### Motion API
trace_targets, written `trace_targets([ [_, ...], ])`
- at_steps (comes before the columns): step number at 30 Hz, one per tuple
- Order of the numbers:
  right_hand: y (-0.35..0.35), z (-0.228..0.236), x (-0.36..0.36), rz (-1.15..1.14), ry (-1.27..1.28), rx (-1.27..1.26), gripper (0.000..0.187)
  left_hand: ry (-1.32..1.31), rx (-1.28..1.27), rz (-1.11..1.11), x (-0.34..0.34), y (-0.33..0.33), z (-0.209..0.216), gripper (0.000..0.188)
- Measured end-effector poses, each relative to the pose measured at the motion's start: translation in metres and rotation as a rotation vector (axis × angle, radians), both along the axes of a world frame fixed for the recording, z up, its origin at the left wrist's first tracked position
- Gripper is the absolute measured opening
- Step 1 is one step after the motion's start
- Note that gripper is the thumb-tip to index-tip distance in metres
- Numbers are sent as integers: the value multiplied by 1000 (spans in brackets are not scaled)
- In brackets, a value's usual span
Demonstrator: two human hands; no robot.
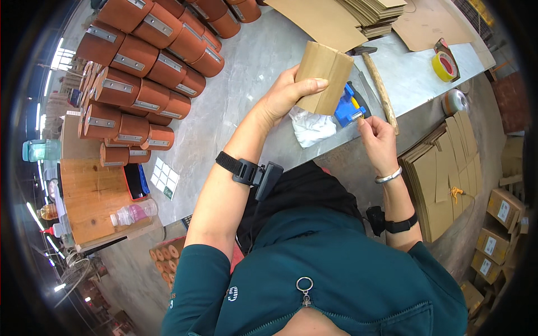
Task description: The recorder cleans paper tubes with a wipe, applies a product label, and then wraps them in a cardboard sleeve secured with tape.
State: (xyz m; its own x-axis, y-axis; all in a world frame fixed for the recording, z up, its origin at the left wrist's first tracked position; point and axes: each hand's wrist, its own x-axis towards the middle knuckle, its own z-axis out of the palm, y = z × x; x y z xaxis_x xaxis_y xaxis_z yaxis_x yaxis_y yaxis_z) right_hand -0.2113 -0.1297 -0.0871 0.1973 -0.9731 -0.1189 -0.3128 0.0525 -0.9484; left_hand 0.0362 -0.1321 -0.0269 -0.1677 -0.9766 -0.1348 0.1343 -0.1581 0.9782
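My left hand (288, 92) is wrapped round a small brown cardboard box (325, 73), holding it tilted above the table with the thumb on its near face. Just right of the box is a blue tape dispenser (346, 113) with a bit of yellow in it, partly hidden by the box. My right hand (378, 143) is closed in a pinch at the dispenser's near edge; whatever is between the fingertips is too small to make out. A crumpled white cloth or plastic bag (311, 127) lies under the box.
Reddish-brown cylinders (151, 73) with metal strips are stacked at the left. A wooden-handled hammer (382, 95) lies right of the dispenser. Beyond are a yellow tape roll (444, 66) and flat cardboard sheets (372, 17). Bundled cardboard (443, 179) stands at right, below the table edge.
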Motion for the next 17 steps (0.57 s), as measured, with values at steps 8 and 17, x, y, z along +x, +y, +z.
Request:
trace_targets([
  [8,10,36,-3,103,281,-347,19,-20,-40,48,-6,9,1,71],
  [17,5,118,42,470,-7,-533,14,-194,-155,145,-11,34,4,76],
])
